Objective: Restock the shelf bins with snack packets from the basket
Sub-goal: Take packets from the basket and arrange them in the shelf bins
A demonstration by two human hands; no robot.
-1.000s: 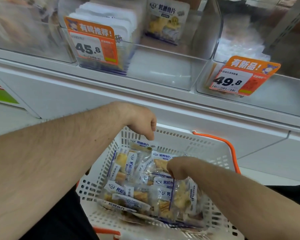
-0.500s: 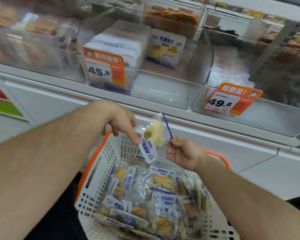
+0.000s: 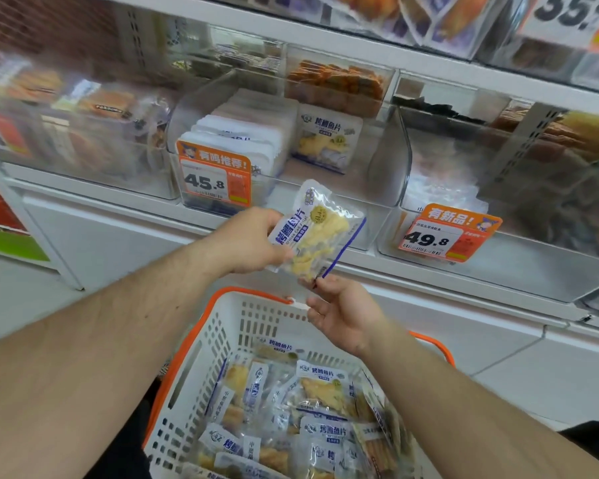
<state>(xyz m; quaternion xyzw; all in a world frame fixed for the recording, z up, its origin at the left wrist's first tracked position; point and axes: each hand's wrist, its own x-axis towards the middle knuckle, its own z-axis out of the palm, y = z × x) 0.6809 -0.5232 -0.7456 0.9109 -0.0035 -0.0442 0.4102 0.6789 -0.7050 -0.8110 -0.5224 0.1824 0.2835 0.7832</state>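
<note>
Now, in the head view, the left hand [image 3: 246, 242] grips one snack packet [image 3: 317, 231] by its left edge while the right hand [image 3: 343, 314] pinches its lower corner, just above the basket [image 3: 256, 323]. Carrying seems under way; next it needs lifting into the clear bin [image 3: 388, 157] beside matching packets. Half a second earlier the packet hung lower and nearer the basket.

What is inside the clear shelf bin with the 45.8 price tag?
The clear bin holds a row of white packets standing behind the 45.8 tag, and one fish fillet packet upright beside them. The tag covers the front packets' lower parts.
</note>
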